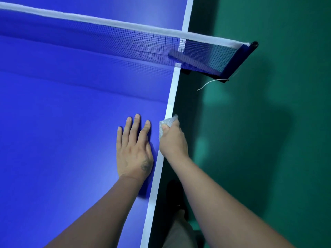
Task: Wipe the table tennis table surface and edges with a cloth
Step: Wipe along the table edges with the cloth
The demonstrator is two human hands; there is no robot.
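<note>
At the side edge of the blue surface [62,131], just short of the net [125,43], the right hand [172,140] grips a bunched pale cloth [165,125], fingers clenched around it, pressing it against the white edge line [169,108]. The left hand [133,149] lies flat on the blue top just beside it, fingers straight and slightly spread, grasping nothing. Green floor [268,140] lies beyond the edge, under the net clamp [238,58].

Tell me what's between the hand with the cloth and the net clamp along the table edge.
Nothing: in the head view, only bare white edge line runs from the right hand, gripping the cloth, up to the net clamp.
</note>
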